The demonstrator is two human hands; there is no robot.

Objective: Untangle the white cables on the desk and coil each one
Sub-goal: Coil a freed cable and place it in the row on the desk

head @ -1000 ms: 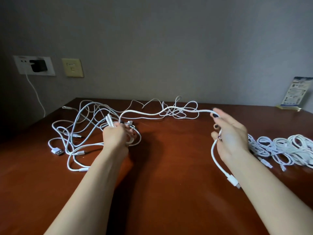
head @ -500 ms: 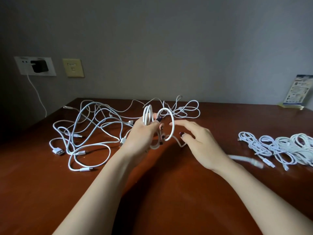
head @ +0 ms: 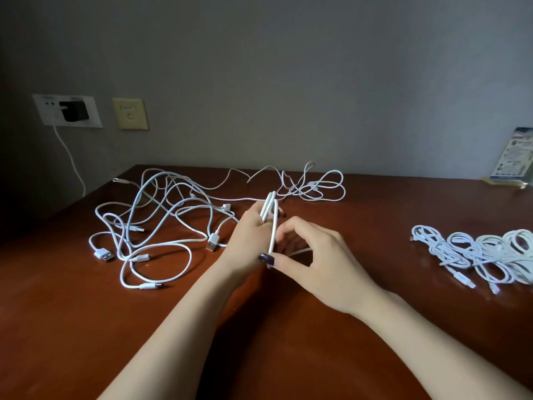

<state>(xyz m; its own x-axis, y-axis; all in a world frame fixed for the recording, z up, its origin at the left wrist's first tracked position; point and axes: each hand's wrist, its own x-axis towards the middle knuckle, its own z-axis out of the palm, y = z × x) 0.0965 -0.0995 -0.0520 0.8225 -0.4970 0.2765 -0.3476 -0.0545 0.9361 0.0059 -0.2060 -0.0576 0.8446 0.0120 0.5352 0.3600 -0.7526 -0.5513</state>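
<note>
Though the left hand (head: 251, 241) hides its lower loops, the coil (head: 274, 223) stands gripped there; the right hand (head: 323, 264) pinches its bottom.

There are two hands, a left hand (head: 251, 241) and a right hand (head: 320, 261). There is one desk (head: 86, 327). One looped cable (head: 272, 223) is in the hands. One messy pile (head: 161, 215) of white cables lies on the left, too mixed up to count. About four neat bundles (head: 476, 255) lie on the right. The wall has two plates, a white plate (head: 43, 111) and a yellow plate (head: 130, 114), and one black charger (head: 73, 111). One card (head: 512, 157) stands at the back.
</note>
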